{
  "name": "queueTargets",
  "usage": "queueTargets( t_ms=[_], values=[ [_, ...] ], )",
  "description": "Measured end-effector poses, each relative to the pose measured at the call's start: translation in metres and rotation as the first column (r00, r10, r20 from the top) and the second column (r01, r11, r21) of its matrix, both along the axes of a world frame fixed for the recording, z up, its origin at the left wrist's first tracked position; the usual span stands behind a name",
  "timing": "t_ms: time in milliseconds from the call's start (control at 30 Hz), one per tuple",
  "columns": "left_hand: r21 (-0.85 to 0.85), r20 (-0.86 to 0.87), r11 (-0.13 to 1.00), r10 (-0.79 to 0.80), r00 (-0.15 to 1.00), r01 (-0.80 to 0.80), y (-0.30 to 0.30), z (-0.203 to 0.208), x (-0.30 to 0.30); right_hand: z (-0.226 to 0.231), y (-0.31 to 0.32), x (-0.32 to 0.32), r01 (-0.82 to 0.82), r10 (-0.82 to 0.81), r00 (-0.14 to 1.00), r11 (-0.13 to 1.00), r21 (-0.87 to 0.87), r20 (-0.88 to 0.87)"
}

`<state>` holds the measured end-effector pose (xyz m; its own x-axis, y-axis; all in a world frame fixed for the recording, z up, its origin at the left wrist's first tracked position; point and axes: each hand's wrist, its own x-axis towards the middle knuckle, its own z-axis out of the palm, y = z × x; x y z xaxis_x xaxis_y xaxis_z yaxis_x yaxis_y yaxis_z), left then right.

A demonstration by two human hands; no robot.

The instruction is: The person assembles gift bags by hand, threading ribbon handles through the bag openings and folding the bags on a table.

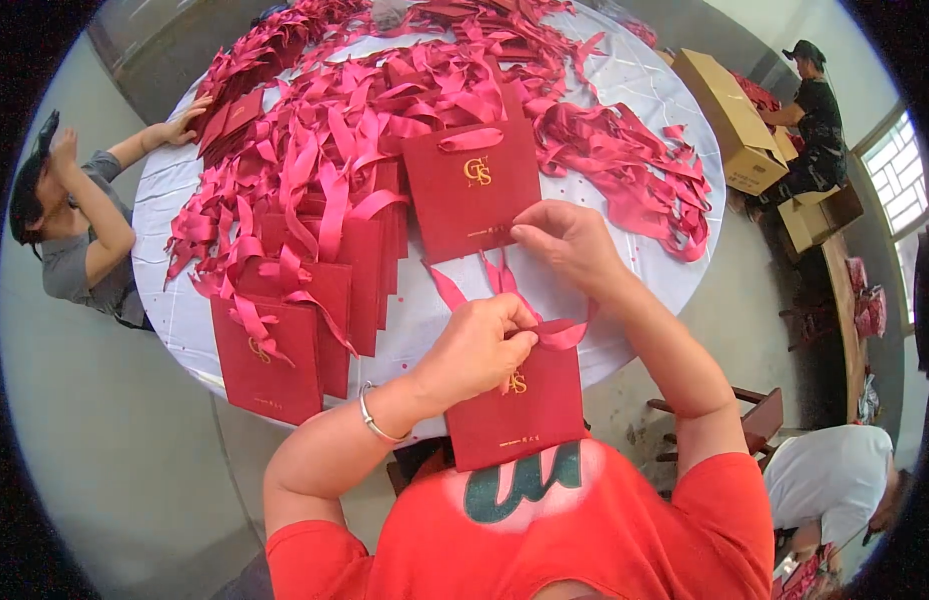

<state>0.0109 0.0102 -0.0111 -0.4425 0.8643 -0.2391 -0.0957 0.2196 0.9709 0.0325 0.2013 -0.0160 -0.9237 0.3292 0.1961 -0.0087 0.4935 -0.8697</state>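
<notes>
A dark red paper gift bag (515, 420) with gold print stands upright at the table's near edge, against my red shirt. My left hand (485, 345) is closed at its top, pinching the pink ribbon (563, 334) that serves as its handle. Loose ribbon loops out to the right of those fingers. Farther up, my right hand (570, 245) has thumb and fingertips together at the lower right corner of another red gift bag (470, 190), which lies flat; what they pinch is hidden. Pink ribbon ends stretch across the cloth between the two bags.
Stacked red bags (270, 355) with ribbon handles lean at my left. A large ribbon heap (625, 165) covers much of the white-clothed round table (675, 90). One person (85, 235) works at the left, another by a cardboard box (720, 120), a third at lower right.
</notes>
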Motion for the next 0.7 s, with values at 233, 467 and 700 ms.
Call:
queueTargets(
  t_ms=[233,467,700],
  values=[
    [-0.018,-0.037,1.0,0.02,0.999,-0.021,0.0,-0.001,-0.001,0.041,0.026,0.075,-0.503,0.443,0.841,0.852,0.147,0.311],
    [-0.081,-0.094,0.997,0.011,0.995,-0.019,0.002,0.006,-0.001,0.066,0.028,0.094,-0.45,0.419,0.869,0.89,0.069,0.263],
    [0.087,-0.594,0.991,0.137,0.792,-0.106,0.003,-0.02,0.003,0.085,0.021,0.119,-0.385,0.577,0.816,0.59,-0.71,0.037]
  ],
)
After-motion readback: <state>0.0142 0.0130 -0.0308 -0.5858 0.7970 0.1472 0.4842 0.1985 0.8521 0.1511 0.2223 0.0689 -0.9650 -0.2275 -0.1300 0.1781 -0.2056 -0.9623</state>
